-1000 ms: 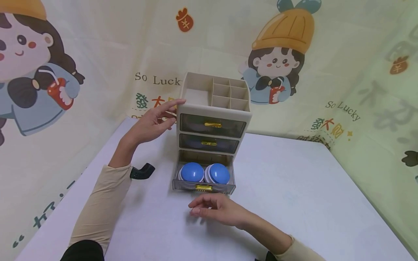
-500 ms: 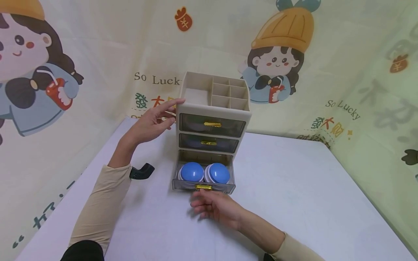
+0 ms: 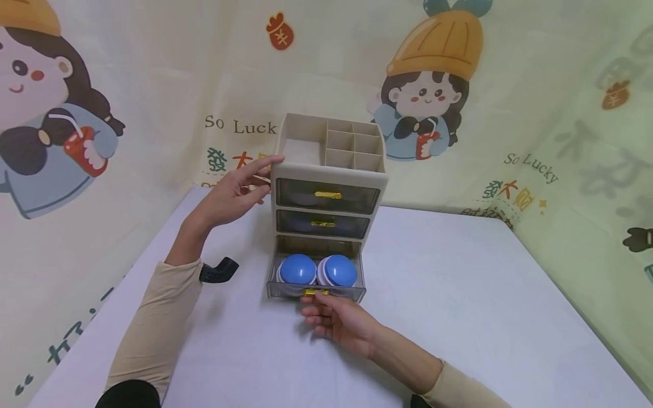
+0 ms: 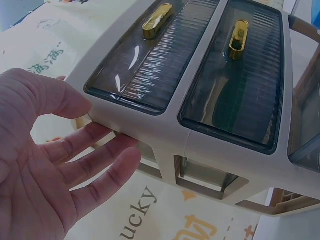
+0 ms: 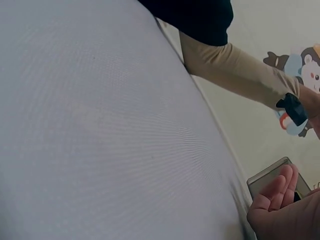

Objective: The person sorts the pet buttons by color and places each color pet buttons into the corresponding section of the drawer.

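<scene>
A cream desktop organizer (image 3: 326, 171) with smoky drawers stands on the table, its bottom drawer (image 3: 360, 286) pulled out. Two round jars with blue lids, a left jar (image 3: 298, 268) and a right jar (image 3: 340, 270), sit side by side in that drawer. My left hand (image 3: 228, 196) rests its fingertips on the organizer's upper left corner and side; the left wrist view shows its fingers (image 4: 102, 182) extended along the side. My right hand (image 3: 347, 324) is at the bottom drawer's gold handle (image 3: 312, 292), its upper fingertips touching or almost touching it. The other right fingers hang loosely bent below.
Two upper drawers, the top drawer (image 3: 301, 194) and the middle drawer (image 3: 296, 221), are closed. Divided compartments (image 3: 353, 144) top the organizer. A white table (image 3: 459, 306) spreads around it, and a printed cloth (image 3: 326, 68) hangs behind and at the sides.
My right hand has risen from below the drawer front to its gold handle, its fingers loosening. My left hand keeps its place on the organizer. The head view has shifted slightly.
</scene>
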Tool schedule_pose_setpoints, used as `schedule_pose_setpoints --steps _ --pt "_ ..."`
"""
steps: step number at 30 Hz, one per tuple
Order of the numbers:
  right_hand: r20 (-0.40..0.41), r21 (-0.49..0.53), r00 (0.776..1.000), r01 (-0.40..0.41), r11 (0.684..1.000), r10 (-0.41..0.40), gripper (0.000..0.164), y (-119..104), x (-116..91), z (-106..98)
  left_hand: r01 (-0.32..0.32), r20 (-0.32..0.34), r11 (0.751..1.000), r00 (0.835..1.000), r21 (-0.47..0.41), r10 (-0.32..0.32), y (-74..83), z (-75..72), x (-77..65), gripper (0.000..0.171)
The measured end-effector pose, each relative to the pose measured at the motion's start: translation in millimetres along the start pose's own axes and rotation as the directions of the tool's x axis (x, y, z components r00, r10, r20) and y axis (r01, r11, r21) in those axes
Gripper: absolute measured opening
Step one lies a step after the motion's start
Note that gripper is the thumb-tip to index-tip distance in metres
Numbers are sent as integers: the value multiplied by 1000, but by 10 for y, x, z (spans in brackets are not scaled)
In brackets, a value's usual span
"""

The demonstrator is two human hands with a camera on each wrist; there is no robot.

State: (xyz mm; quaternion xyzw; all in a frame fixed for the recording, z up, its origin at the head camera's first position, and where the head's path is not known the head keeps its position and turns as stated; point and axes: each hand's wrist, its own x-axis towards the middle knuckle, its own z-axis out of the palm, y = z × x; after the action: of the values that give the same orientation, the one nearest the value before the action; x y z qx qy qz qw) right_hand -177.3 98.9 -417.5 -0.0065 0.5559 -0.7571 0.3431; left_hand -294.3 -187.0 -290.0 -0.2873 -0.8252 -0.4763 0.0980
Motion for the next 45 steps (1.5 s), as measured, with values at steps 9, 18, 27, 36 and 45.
schedule_pose_setpoints --steps 9,18,27,36,45 --pt "23 14 1000 15 1000 -15 44 -140 2 10 1 0 1000 1000 -13 -1 1 -6 -4 56" --pt "24 -3 999 21 1000 -21 44 -221 124 -35 1 2 1000 1000 -23 -1 17 -4 -13 56" --pt "-50 -3 998 48 999 -48 48 -321 394 -120 -9 11 999 1000 -34 9 17 2 -10 57" --pt "-98 -31 986 134 991 -136 48 -383 656 -198 -4 7 1000 1000 -27 4 12 -4 -18 56" --pt "-168 -50 967 186 981 -192 41 -401 788 -218 4 5 999 1000 -33 -4 -7 3 -10 56"
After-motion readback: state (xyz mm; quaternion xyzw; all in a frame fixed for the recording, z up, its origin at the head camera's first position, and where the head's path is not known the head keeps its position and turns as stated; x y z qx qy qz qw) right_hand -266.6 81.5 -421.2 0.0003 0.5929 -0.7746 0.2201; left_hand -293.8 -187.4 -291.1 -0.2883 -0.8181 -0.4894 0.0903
